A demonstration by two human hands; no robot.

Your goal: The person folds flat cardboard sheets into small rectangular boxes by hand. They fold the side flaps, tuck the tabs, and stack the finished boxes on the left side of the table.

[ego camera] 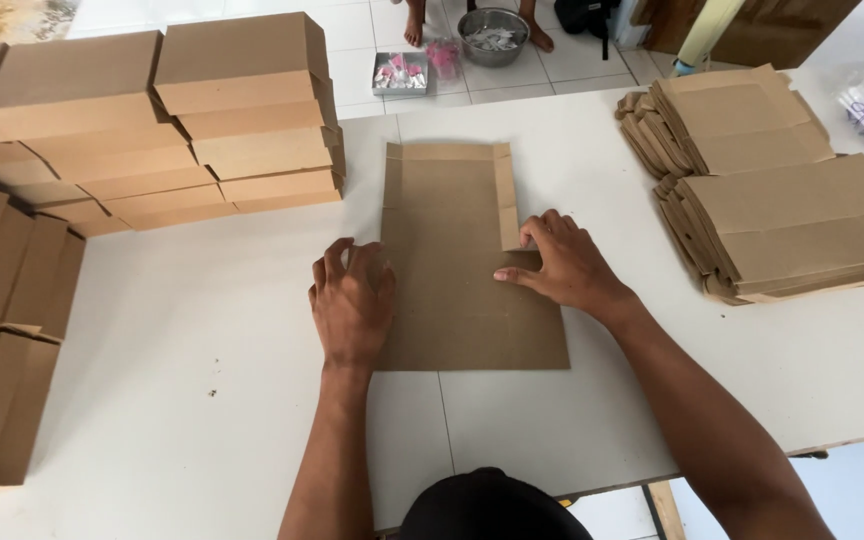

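Two hands press on a flat cardboard sheet (452, 280) lying in the middle of the white counter (202, 380). Our left hand (352, 305) rests palm down on its left edge, fingers spread and gripping nothing. Our right hand (567, 265) lies on the right edge, fingers bent, tips pushing on the side flap. Folded boxes (212, 120) stand stacked to the left; flat sheets (772, 210) are piled to the right.
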